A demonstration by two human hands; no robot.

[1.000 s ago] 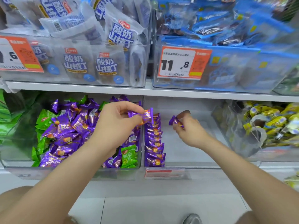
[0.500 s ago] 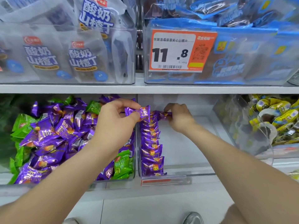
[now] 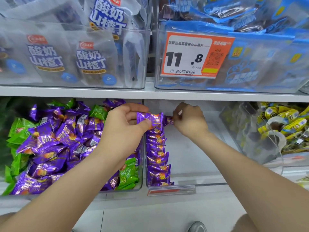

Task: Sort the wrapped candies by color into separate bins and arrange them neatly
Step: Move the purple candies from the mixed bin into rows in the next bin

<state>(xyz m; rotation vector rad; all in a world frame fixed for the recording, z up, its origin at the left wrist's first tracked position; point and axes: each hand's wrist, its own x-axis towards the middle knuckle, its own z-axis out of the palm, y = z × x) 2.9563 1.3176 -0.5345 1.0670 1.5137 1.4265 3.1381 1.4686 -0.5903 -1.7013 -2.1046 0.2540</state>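
My left hand (image 3: 124,122) pinches a purple wrapped candy (image 3: 151,119) over the divider between two clear bins on the lower shelf. My right hand (image 3: 189,119) pinches another purple candy (image 3: 168,120) at the far end of a neat row of purple candies (image 3: 158,154) that runs along the left wall of the middle bin (image 3: 200,183). The left bin (image 3: 141,164) holds a loose heap of purple candies (image 3: 55,144) mixed with green candies (image 3: 127,173).
A clear bin of yellow wrapped sweets (image 3: 284,124) stands to the right. Above, the upper shelf (image 3: 150,94) carries bins of white bags (image 3: 70,52) and blue bags (image 3: 250,47), with an orange price tag (image 3: 195,56). A shoe tip (image 3: 198,227) shows on the floor.
The view moved closer to the shelf. My right hand carried its purple candy left and back to the far end of the row; my left hand kept its candy beside the divider.
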